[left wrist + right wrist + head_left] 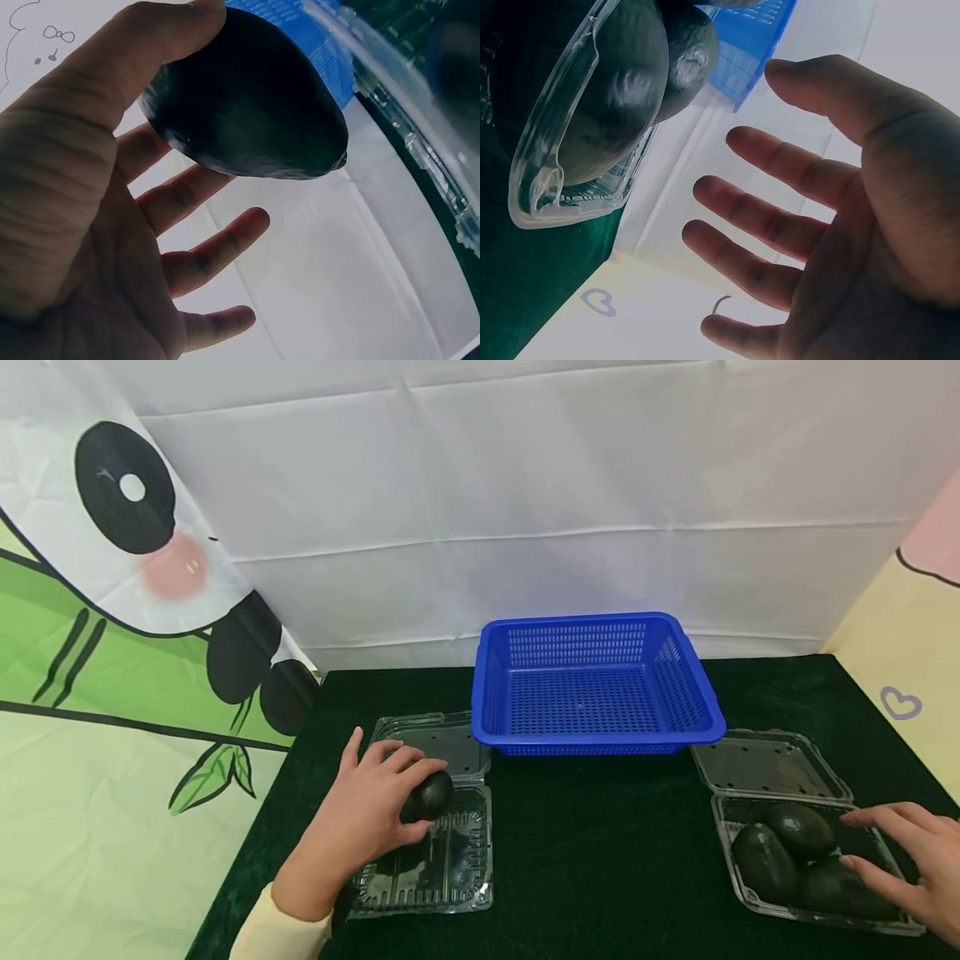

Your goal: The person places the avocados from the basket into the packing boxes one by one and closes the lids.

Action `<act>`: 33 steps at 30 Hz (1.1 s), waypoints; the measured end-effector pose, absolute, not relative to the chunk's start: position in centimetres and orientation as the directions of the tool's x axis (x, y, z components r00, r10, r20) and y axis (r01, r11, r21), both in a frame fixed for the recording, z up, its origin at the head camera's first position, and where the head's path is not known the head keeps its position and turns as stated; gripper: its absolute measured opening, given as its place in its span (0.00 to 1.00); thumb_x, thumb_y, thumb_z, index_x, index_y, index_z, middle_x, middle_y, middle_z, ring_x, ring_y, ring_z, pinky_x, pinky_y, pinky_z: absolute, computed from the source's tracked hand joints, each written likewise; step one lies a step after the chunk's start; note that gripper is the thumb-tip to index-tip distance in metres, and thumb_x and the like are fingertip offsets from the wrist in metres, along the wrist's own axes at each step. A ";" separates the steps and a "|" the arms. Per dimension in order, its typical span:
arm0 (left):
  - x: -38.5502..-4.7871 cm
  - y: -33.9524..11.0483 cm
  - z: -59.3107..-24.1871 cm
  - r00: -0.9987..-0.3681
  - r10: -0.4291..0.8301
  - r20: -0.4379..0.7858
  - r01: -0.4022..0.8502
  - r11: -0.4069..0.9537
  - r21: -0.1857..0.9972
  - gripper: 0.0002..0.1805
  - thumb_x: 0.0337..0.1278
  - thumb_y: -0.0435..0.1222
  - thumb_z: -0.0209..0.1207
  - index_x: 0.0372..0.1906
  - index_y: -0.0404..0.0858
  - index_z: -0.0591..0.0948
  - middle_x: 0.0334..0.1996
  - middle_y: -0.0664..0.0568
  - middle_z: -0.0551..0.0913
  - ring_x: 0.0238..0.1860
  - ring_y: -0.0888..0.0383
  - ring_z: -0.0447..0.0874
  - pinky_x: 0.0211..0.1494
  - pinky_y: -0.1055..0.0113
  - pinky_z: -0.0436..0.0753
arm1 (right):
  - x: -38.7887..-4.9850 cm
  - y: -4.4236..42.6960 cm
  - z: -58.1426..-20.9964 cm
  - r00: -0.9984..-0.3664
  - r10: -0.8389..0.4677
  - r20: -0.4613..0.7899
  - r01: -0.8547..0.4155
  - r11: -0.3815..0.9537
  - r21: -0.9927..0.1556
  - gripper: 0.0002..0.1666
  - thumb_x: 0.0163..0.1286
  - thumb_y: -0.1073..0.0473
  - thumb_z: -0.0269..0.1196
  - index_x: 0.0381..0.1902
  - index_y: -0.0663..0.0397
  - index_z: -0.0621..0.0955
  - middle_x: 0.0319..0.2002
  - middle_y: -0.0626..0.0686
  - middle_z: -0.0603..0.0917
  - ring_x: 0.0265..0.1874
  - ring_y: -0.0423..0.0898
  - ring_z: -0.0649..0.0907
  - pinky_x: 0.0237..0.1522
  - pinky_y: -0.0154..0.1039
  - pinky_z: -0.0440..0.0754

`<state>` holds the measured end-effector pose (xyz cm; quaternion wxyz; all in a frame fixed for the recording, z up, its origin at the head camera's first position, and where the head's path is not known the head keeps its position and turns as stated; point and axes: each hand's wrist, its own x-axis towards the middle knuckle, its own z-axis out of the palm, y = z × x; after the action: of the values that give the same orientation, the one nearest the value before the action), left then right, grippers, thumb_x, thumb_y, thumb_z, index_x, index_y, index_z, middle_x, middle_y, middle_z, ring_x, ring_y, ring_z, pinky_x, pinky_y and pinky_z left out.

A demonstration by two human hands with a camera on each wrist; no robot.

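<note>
Left hand (367,806) pinches avocado (432,795) between thumb and first two fingers; ring and little fingers spread free; avocado over clear box (459,868), stem tip pointing away from palm; right hand (926,860) empty, fingers apart and slightly bent; three more avocados (801,832) just beside its fingertips, in second box (768,767); blue basket (600,739) ahead of both hands, between them; dark green worktop (592,843) beneath.
</note>
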<state>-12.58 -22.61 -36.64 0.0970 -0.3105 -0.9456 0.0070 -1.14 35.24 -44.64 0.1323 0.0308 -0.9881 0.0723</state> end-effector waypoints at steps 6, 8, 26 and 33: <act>-11.9 -22.6 -37.7 -0.798 0.587 0.134 0.584 0.809 -0.061 0.38 0.38 0.57 0.80 0.61 0.55 0.84 0.53 0.53 0.84 0.61 0.42 0.76 0.72 0.24 0.49 | -1.3 35.3 -44.5 -0.965 -0.042 0.258 -0.078 0.989 -0.129 0.28 0.49 0.58 0.82 0.43 0.65 0.82 0.42 0.70 0.78 0.38 0.70 0.77 0.43 0.69 0.73; -11.8 -22.6 -37.9 -0.801 0.586 0.121 0.583 0.810 -0.057 0.39 0.38 0.57 0.81 0.61 0.55 0.83 0.53 0.53 0.84 0.62 0.43 0.76 0.72 0.25 0.49 | -1.3 35.2 -44.4 -0.967 -0.040 0.253 -0.074 0.989 -0.130 0.28 0.49 0.59 0.82 0.43 0.65 0.82 0.42 0.70 0.78 0.38 0.70 0.77 0.43 0.70 0.72; -10.9 -22.6 -39.5 -0.821 0.566 0.074 0.565 0.824 -0.036 0.39 0.37 0.56 0.81 0.61 0.55 0.84 0.54 0.54 0.83 0.63 0.41 0.75 0.71 0.23 0.46 | -1.2 35.3 -44.9 -0.966 -0.046 0.253 -0.081 0.988 -0.131 0.28 0.49 0.58 0.82 0.43 0.65 0.82 0.41 0.70 0.78 0.37 0.70 0.78 0.42 0.69 0.73; -10.6 -22.6 -39.8 -0.807 0.583 0.093 0.581 0.813 -0.051 0.39 0.36 0.55 0.82 0.61 0.55 0.83 0.54 0.52 0.83 0.64 0.39 0.74 0.71 0.23 0.45 | -1.2 35.1 -44.6 -0.974 -0.024 0.227 -0.057 0.988 -0.141 0.28 0.46 0.62 0.82 0.43 0.66 0.82 0.42 0.71 0.78 0.38 0.70 0.77 0.42 0.70 0.72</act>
<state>-10.61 -22.56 -39.81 0.0520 -0.3059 -0.9506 0.0099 -1.23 35.09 -44.63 0.1129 0.0204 -0.9907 0.0733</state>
